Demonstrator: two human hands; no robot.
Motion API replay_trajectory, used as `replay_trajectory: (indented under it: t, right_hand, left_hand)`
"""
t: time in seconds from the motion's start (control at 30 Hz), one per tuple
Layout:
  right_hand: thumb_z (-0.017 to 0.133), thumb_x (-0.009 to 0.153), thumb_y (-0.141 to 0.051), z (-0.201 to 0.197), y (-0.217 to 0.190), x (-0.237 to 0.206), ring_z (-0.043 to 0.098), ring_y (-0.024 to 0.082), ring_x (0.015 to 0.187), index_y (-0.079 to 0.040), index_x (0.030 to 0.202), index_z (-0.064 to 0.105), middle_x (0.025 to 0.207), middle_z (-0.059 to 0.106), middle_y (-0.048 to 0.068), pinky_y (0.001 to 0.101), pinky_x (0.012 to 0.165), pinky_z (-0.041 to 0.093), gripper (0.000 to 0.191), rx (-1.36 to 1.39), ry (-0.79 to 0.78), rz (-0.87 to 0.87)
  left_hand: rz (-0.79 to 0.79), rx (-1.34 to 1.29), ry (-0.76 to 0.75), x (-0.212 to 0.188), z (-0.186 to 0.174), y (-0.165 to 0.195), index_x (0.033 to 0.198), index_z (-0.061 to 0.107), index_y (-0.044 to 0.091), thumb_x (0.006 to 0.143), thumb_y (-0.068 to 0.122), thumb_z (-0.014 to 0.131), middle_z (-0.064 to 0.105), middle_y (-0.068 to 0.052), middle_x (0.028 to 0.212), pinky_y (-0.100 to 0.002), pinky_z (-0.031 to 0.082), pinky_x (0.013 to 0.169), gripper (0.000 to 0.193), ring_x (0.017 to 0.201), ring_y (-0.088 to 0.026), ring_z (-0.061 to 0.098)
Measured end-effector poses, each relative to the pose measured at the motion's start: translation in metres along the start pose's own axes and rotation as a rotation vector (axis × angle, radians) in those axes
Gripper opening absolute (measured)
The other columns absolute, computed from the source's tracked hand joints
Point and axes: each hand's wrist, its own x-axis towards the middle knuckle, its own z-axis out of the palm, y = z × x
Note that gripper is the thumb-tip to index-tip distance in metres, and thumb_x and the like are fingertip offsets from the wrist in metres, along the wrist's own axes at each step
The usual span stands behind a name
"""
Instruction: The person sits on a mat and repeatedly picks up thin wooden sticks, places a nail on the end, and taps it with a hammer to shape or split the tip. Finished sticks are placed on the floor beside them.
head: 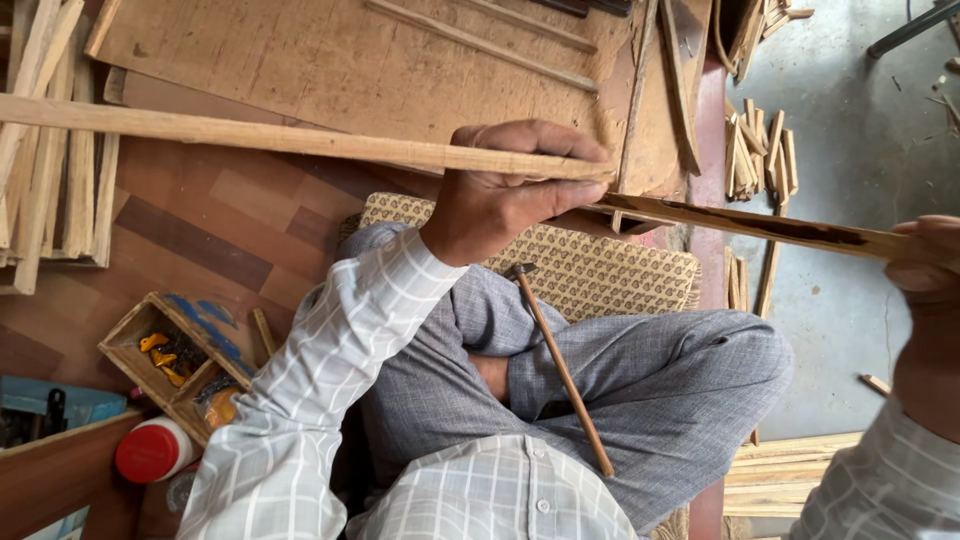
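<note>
Gripping item 1: long pale wooden strip (250, 135), running from frame left to mid-frame, under my left hand (505, 195); fingers wrapped over the top, thumb beneath, clamped on the strip near its right end. Item 2: darker, stained wooden strip (760, 228), slanting down to the right from the left hand to my right hand (925, 255); right hand sits at frame edge, fingers curled on that strip's end, grip only partly in view. Item 3: small hammer w/ thin wooden handle (562, 375), lying across my lap, on grey trousers, head near the patterned woven cushion (610, 275). Misc.: wooden compartment box w/ orange bits (170, 355), red-capped white bottle (152, 450), both lower left on brown floor; stack of wood offcuts (758, 155) upper right.
</note>
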Motion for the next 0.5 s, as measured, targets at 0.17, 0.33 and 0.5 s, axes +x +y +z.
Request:
replay_trajectory:
  t: [0.17, 0.33, 0.5]
  right_hand:
    - [0.058, 0.119, -0.012, -0.006, 0.002, -0.002, 0.068, 0.016, 0.107, -0.002, 0.129, 0.062, 0.119, 0.067, 0.009, 0.0274, 0.097, 0.057, 0.015, -0.138, -0.052, -0.093]
    - [0.065, 0.111, -0.002, -0.008, -0.002, -0.002, 0.069, 0.018, 0.103, 0.000, 0.126, 0.064, 0.116, 0.069, 0.012, 0.0291, 0.092, 0.058, 0.015, 0.077, -0.012, 0.009]
    - [0.073, 0.104, 0.007, 0.026, -0.029, 0.014, 0.070, 0.021, 0.100, 0.002, 0.123, 0.066, 0.113, 0.070, 0.014, 0.0307, 0.087, 0.058, 0.021, -0.121, -0.044, -0.181]
  left_hand:
    - [0.014, -0.027, -0.014, 0.008, 0.005, 0.014, 0.110, 0.074, 0.003, 0.097, 0.010, 0.079, 0.079, -0.009, 0.105, -0.028, 0.067, 0.082, 0.016, 0.091, -0.014, 0.078]
    - [0.105, 0.043, -0.030, 0.012, 0.004, 0.018, 0.111, 0.074, 0.002, 0.096, 0.010, 0.080, 0.078, -0.010, 0.107, -0.028, 0.067, 0.084, 0.017, 0.094, -0.016, 0.078]
    - [0.035, -0.063, -0.040, 0.012, 0.013, 0.010, 0.112, 0.074, 0.003, 0.098, 0.010, 0.078, 0.079, -0.009, 0.107, -0.029, 0.070, 0.085, 0.015, 0.095, -0.015, 0.080]
